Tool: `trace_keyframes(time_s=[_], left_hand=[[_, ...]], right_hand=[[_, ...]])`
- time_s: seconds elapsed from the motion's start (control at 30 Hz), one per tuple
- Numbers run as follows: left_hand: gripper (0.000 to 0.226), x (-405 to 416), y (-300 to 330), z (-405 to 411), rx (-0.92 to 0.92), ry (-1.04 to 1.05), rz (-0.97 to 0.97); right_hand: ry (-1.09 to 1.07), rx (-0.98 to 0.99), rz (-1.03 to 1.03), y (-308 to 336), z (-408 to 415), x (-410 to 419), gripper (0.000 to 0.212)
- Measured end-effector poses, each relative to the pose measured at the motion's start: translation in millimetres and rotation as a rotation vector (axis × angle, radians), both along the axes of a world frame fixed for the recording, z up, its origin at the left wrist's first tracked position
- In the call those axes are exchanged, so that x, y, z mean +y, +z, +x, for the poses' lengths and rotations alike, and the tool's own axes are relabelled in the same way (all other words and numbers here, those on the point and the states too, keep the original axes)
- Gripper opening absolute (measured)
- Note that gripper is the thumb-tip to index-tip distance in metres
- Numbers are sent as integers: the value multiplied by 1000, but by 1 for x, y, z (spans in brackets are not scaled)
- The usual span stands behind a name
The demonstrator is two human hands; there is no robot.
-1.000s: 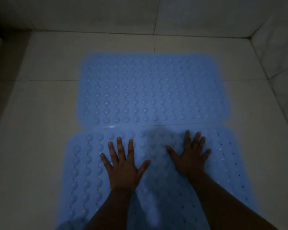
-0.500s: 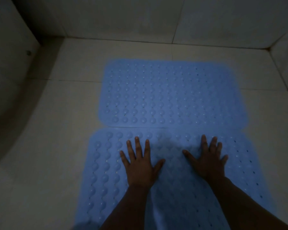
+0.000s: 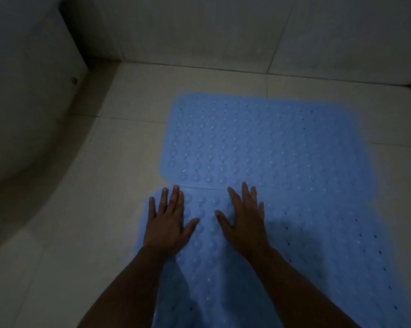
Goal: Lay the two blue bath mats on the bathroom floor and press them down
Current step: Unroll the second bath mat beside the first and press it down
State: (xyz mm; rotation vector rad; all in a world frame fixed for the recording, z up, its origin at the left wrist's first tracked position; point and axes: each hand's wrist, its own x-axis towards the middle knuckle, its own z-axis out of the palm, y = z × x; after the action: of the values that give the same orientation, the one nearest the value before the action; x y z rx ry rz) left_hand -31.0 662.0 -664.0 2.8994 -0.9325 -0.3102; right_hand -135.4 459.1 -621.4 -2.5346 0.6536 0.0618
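A dim home bathroom: pale tiled floor [image 3: 86, 233] meeting tiled walls [image 3: 199, 29] in a corner, with two blue studded bath mats [image 3: 270, 143] laid down.

Open tile floor [image 3: 69, 233] left of mats, walls [image 3: 199, 31] ahead & right, curved fixture [image 3: 22, 114] far left

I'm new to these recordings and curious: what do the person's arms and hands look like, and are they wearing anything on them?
Both forearms are bare as far as the picture shows: no sleeves, gloves, watch or bracelet can be seen. The left hand and right hand are bare too. The light is dim, so a small thing like a ring cannot be ruled out or confirmed in this picture. No markings show.
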Motion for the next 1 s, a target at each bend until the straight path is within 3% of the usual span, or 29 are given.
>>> trace_keyframes(time_s=[0.23,0.77,1.0], left_hand=[[90,0,-6,-8,-92,-3,-40],[79,2,-11,-5,-74,0,-144],[71,-6,11,11,121,42,-147]], right_hand=[[67,-58,37,-12,18,14,67],[92,-186,-27,-31,19,24,57],[163,-85,-143,-17,14,32,57]])
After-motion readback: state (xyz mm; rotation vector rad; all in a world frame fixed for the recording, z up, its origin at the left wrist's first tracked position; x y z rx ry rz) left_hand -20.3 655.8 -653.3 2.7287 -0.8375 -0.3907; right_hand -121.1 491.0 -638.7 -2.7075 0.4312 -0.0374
